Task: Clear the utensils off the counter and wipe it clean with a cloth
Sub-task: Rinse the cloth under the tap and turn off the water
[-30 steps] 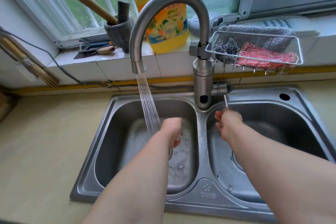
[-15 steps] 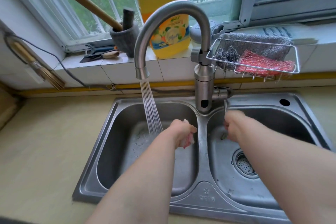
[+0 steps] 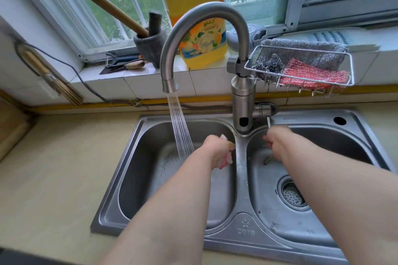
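Observation:
My left hand (image 3: 217,148) is closed around a wet pink-and-white cloth (image 3: 227,160) over the left basin (image 3: 137,170), just right of the water stream (image 3: 181,131) running from the curved faucet (image 3: 206,13). My right hand (image 3: 277,145) hovers over the right basin (image 3: 323,217), directly under the thin faucet lever (image 3: 268,122). Its fingers are curled and blurred, so a grip on anything is unclear. A small dark green bit (image 3: 267,160) shows just below that hand.
A wire rack (image 3: 301,66) on the faucet holds a steel scourer, a grey cloth and a red cloth. The sill carries a yellow detergent jug (image 3: 200,28), a grey mortar with wooden handle (image 3: 148,47) and small tools. Beige counter (image 3: 53,178) lies left of the sink.
My left hand has carried the cloth rightward, out of the stream and toward the sink divider. My right hand stays under the lever, slightly lower. Water keeps running.

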Available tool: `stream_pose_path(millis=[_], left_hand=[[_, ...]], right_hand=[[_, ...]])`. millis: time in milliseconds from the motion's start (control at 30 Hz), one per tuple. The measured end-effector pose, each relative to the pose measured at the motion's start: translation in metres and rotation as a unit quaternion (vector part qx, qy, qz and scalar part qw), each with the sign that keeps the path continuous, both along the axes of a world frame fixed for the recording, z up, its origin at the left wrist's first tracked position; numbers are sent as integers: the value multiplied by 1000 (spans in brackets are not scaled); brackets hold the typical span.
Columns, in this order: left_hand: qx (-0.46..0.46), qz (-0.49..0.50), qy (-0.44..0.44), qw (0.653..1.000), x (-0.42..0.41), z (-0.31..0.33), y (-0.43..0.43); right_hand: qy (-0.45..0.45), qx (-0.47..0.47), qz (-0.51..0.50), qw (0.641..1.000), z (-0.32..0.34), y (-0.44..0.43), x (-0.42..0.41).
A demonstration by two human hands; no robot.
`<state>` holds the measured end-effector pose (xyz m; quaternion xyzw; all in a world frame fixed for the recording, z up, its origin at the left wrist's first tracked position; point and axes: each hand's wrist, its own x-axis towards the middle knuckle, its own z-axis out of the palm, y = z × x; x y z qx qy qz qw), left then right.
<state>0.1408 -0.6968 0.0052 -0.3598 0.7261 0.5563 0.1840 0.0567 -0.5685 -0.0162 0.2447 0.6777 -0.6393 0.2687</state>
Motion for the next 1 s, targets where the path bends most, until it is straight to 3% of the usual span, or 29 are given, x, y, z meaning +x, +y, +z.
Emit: stream_pose_path(millis=[133,367,700,900,1000], left_hand=[[-9,-3,0,1000,2,0,0],[-3,2,13,1000,3,4,3],[-3,-14,39,999,10,18,-10],[-22,-17,65,997,23,15,-28],[-11,-6,99,995,32,17,-35]], right_hand=[[6,52,18,998,2,5,-4],[-11,-24,-26,999,11,-5,-18],[-18,-41,-88,995,27,-15,-34],[13,-10,-55,998,35,-18,-29],[-11,-4,44,999,26,-20,2]])
